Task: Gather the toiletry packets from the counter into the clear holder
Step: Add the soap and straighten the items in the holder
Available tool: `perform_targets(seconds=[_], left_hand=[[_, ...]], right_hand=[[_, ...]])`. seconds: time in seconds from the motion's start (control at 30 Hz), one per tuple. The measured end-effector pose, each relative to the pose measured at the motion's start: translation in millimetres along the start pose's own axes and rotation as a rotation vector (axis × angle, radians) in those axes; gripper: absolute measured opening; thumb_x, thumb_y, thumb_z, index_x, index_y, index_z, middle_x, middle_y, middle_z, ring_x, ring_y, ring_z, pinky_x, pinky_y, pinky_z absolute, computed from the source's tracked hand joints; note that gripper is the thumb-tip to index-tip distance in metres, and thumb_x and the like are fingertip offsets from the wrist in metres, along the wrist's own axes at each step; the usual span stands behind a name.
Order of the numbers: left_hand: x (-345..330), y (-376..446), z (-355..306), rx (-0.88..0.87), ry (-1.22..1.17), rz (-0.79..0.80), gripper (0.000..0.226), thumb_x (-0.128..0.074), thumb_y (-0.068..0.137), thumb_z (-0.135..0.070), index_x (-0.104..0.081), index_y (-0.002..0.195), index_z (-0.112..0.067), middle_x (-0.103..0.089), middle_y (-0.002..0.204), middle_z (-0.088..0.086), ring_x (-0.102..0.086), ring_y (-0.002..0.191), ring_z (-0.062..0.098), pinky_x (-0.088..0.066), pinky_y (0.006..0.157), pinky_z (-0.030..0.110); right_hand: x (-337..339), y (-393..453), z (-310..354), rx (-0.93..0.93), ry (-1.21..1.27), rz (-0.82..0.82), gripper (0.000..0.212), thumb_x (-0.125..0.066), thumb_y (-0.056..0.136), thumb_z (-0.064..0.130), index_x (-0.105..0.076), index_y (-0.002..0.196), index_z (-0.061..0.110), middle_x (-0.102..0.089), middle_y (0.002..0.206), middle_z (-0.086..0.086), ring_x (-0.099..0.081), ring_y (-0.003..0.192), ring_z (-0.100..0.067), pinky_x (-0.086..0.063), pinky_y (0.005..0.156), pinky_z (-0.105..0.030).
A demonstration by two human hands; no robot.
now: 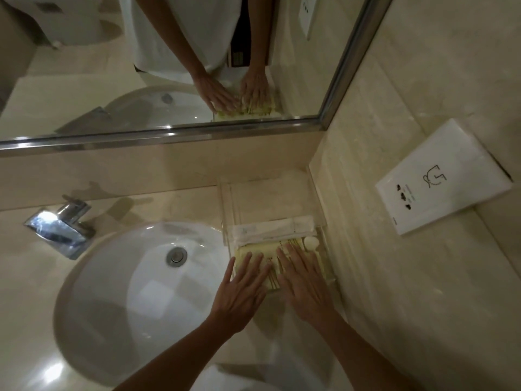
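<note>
Directly beneath both flat, open hands, left hand [242, 286] and right hand [303, 280], lie the yellow toiletry packets [251, 251], long axes pointing away into the clear holder [324, 221].

Bathroom, likely hotel: white basin [135, 292] sunk in beige stone counter [28, 320], chrome tap [60, 228], framed mirror [169, 66], shaver socket [442, 179].

Counter tally
Two hands [239, 294], one clear holder [228, 210], one basin [135, 292], one tap [60, 227], one mirror [169, 66], one wall socket [442, 176].
</note>
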State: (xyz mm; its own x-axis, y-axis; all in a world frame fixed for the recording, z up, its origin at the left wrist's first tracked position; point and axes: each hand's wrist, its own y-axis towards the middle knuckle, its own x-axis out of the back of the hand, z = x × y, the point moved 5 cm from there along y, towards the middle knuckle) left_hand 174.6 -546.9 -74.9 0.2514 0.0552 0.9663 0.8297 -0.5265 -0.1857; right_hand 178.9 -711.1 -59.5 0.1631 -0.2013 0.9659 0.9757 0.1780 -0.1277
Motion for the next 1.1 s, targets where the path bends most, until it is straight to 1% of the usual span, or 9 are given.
perform_targets(seconds=[0.13,0.33,0.43,0.53,0.63,0.73,0.87,0.97,1.1], left_hand=[[0,-7,11,-0.013,0.003,-0.003,0.059,-0.024,0.101,-0.045,0.000,0.151,-0.026,-0.004,0.160,0.006,-0.005,0.147,0.026,-0.011,0.115,0.053],[-2,-12,12,0.011,-0.016,0.003,0.056,-0.022,0.101,-0.042,0.005,0.150,-0.031,0.000,0.161,0.003,0.003,0.148,0.025,-0.009,0.116,0.054],[-1,-22,13,0.023,-0.007,-0.014,0.058,-0.024,0.101,-0.045,0.002,0.151,-0.029,-0.001,0.161,0.005,0.000,0.148,0.025,-0.010,0.115,0.054],[-6,-33,12,0.000,-0.008,-0.006,0.059,-0.028,0.100,-0.043,-0.002,0.151,-0.027,-0.008,0.160,0.007,-0.005,0.147,0.027,-0.012,0.114,0.053],[-11,-35,7,-0.036,0.016,0.030,0.070,-0.045,0.096,-0.036,-0.004,0.151,-0.024,-0.011,0.160,0.008,-0.006,0.147,0.028,-0.014,0.113,0.053],[-10,-33,3,-0.061,0.040,0.075,0.097,-0.073,0.078,-0.023,-0.010,0.151,-0.022,-0.013,0.159,0.010,-0.011,0.146,0.031,-0.015,0.111,0.055],[-5,-33,0,-0.123,0.098,0.070,0.104,-0.083,0.062,-0.014,-0.025,0.148,-0.019,-0.028,0.155,0.013,-0.022,0.143,0.032,-0.022,0.114,0.058],[-2,-27,1,-0.124,0.135,0.057,0.104,-0.086,0.057,-0.013,-0.031,0.146,-0.018,-0.036,0.151,0.012,-0.030,0.140,0.031,-0.031,0.110,0.055],[4,-18,4,-0.119,0.143,0.019,0.089,-0.074,0.068,-0.008,-0.032,0.145,-0.019,-0.037,0.151,0.011,-0.029,0.141,0.030,-0.033,0.110,0.054]], right_hand=[[1,-15,-23,-0.115,0.000,-0.038,0.055,-0.026,0.099,0.045,-0.014,0.151,0.034,-0.013,0.161,0.006,-0.001,0.149,-0.014,-0.011,0.119,-0.046],[-6,-21,-30,-0.114,-0.001,-0.022,0.055,-0.026,0.099,0.046,-0.012,0.151,0.034,-0.010,0.161,0.005,0.001,0.149,-0.015,-0.016,0.118,-0.045],[0,-31,-29,-0.142,0.068,-0.090,0.057,-0.030,0.098,0.047,-0.020,0.151,0.029,-0.017,0.160,0.003,-0.006,0.149,-0.017,-0.014,0.119,-0.044],[-9,-52,-28,-0.153,0.089,-0.104,0.060,-0.030,0.096,0.051,-0.018,0.151,0.030,-0.014,0.160,0.005,-0.006,0.149,-0.017,-0.007,0.121,-0.042],[-20,-60,-31,-0.132,0.052,-0.090,0.064,-0.034,0.094,0.056,-0.020,0.151,0.029,-0.016,0.159,0.005,-0.008,0.148,-0.018,-0.009,0.119,-0.045],[-24,-55,-32,-0.055,0.015,-0.079,0.065,-0.039,0.091,0.057,-0.029,0.148,0.028,-0.026,0.156,0.002,-0.014,0.147,-0.019,-0.011,0.118,-0.048],[-15,-47,-31,-0.070,-0.013,-0.134,0.051,-0.031,0.096,0.048,-0.043,0.141,0.027,-0.044,0.147,0.000,-0.030,0.140,-0.018,-0.007,0.116,-0.039],[-10,-38,-30,-0.050,-0.041,-0.162,0.051,-0.043,0.087,0.038,-0.049,0.136,0.026,-0.050,0.143,0.000,-0.036,0.134,-0.017,-0.019,0.111,-0.037],[-9,-23,-33,-0.009,-0.045,-0.149,0.051,-0.046,0.086,0.034,-0.049,0.136,0.025,-0.049,0.142,-0.001,-0.039,0.132,-0.017,-0.032,0.106,-0.040]])
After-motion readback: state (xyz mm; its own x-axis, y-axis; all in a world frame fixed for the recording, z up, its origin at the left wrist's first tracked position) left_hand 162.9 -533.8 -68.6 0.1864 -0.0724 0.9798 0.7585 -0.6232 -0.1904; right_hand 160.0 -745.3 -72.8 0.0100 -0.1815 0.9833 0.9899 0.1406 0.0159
